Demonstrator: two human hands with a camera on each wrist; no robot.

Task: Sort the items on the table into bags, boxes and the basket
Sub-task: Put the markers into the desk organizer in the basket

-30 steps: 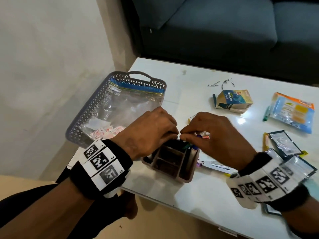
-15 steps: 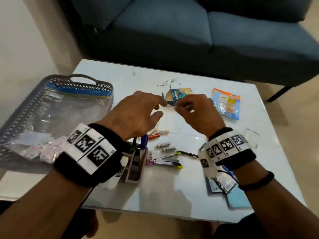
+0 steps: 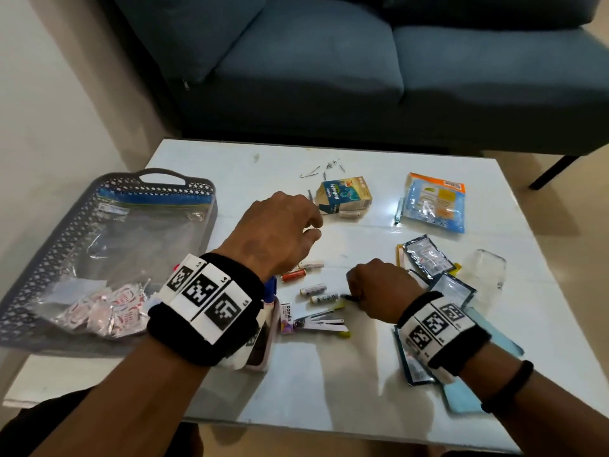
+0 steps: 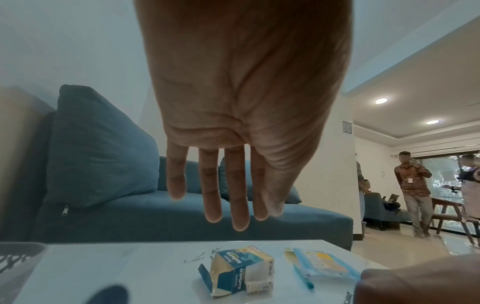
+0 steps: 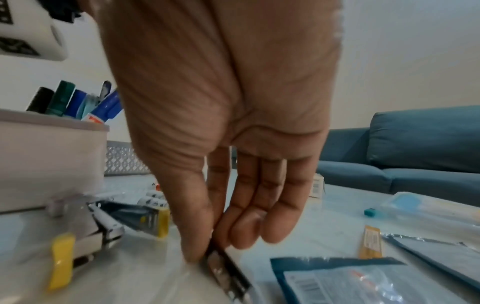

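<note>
Right hand (image 3: 379, 293) low on worktop (image 3: 329, 374), thumb and forefinger pinching thin dark strip (image 5: 228, 275), flat on glass. Grip narrow, only at tip; strip may slip, smooth surface. Stapler (image 3: 316, 323) and batteries (image 3: 313, 288) just beside, could get knocked. Left hand (image 3: 276, 235) above, fingers straight, empty. Basket (image 3: 39, 282) far left, bag inside.

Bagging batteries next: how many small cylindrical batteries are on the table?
5 batteries: one against the blue-and-yellow carton; a white, an orange, another white and a black-patterned one between left hand and right hand; more may be hidden.
</note>
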